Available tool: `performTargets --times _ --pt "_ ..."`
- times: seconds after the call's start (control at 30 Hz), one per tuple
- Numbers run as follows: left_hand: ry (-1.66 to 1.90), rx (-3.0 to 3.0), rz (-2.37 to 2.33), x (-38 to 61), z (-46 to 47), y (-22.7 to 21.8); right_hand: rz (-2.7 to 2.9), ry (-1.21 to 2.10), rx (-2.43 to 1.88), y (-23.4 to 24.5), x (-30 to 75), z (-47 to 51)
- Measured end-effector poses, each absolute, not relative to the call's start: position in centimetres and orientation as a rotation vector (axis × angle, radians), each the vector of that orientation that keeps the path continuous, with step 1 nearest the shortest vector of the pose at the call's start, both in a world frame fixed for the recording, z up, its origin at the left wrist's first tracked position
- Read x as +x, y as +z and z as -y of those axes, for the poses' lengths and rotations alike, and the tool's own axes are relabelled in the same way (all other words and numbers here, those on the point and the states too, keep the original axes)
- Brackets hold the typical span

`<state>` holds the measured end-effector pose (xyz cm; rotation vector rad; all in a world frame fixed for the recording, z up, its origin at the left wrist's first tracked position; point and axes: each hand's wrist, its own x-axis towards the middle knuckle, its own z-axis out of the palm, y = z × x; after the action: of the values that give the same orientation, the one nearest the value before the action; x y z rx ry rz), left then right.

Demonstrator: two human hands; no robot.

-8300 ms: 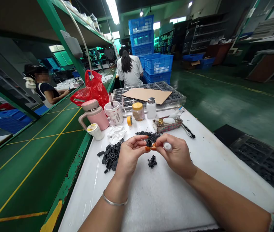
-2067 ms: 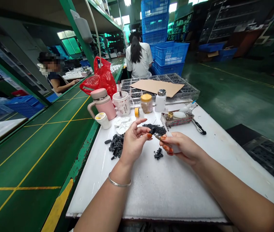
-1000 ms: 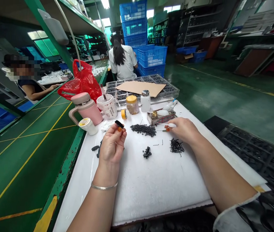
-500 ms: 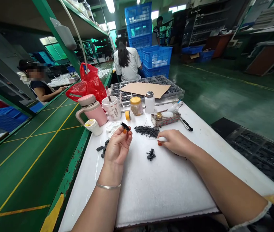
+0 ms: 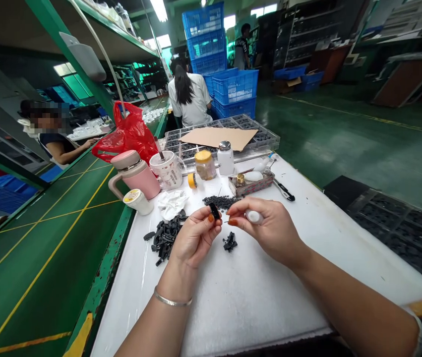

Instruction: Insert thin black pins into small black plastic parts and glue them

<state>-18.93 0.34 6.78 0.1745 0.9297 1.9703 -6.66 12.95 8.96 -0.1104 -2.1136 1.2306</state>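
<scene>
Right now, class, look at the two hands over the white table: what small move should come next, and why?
Probably the right hand should bring its thin pin the last bit across to the small black part pinched in the left hand. The two hands are close but apart, the part is held up facing the right fingertips, and a white tool sits in the right grip.

A single camera sits on the worker's head, looking forward and down across the white table [image 5: 307, 238], close above both forearms. Beyond, its wide view takes in the green floor [image 5: 344, 144] and blue crates [image 5: 233, 89].
</scene>
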Motion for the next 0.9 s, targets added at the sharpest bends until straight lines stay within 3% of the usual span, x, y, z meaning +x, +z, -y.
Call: performTargets --times 0.9 --pt "1.957 0.394 -1.277 -18.16 -0.79 6.41 2.127 0.878 -0.246 8.69 -6.89 -12.53"
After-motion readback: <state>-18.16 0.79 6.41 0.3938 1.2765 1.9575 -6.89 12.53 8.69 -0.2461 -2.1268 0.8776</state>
